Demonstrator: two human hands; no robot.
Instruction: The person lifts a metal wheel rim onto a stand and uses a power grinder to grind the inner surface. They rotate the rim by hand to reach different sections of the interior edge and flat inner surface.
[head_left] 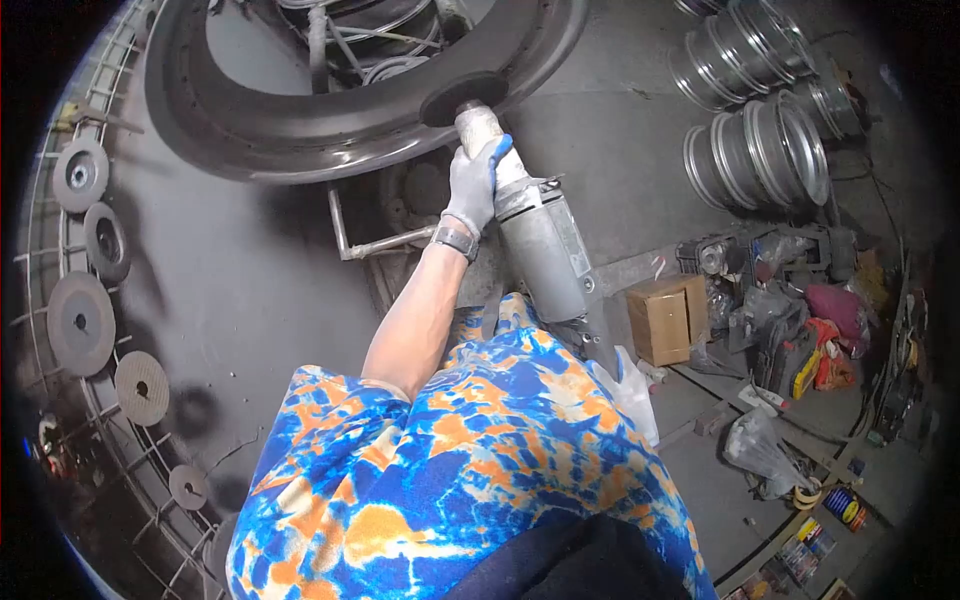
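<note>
Soft, even light fills the scene, moderately bright. The large wheel rim throws a broad, soft-edged shadow on the grey floor. The stacked steel rims show bright glints. Fisheye distortion bends the edges, and the corners go black. The gloved left hand and the grinder are sharp, while the clutter near the edges is softer.

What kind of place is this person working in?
Most likely a metal workshop for wheel rims. A gloved left hand grips a grey angle grinder against a large dark steel rim, shiny steel rims are stacked nearby, and worn grinding discs hang alongside.
</note>
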